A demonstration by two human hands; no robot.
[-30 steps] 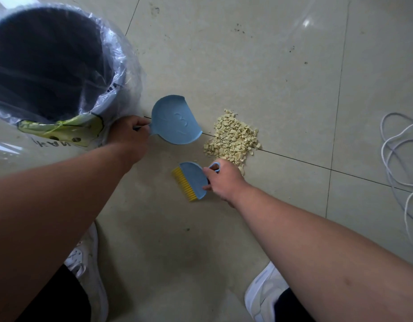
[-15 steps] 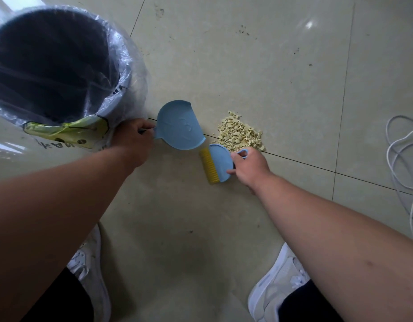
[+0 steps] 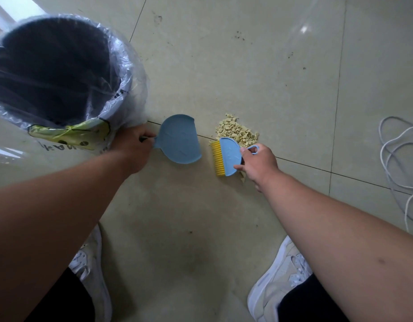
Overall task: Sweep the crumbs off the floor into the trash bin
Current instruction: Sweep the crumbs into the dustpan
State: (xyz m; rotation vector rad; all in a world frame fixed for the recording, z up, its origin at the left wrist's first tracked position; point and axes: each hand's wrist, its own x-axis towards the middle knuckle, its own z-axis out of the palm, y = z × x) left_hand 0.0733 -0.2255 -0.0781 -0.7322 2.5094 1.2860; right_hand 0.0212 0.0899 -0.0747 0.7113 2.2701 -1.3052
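Observation:
A pile of pale yellow crumbs (image 3: 235, 131) lies on the tiled floor along a grout line. My right hand (image 3: 259, 165) grips a small blue brush (image 3: 227, 156) with yellow bristles, which rests over the near part of the pile, bristles pointing left. Just left of it sits a blue dustpan (image 3: 180, 140), its open edge facing the brush, and my left hand (image 3: 131, 147) holds its handle. The trash bin (image 3: 54, 73), dark inside and lined with a clear plastic bag, stands at the far left beside my left hand.
A white cable (image 3: 396, 159) loops on the floor at the right edge. My two white shoes (image 3: 280, 282) stand at the bottom of the view. Beige tiles stretch beyond the crumbs.
My right hand carried the brush from below the pile up and rightward onto the crumbs. The dustpan stayed in my left hand, left of the pile, its open edge turned toward the brush.

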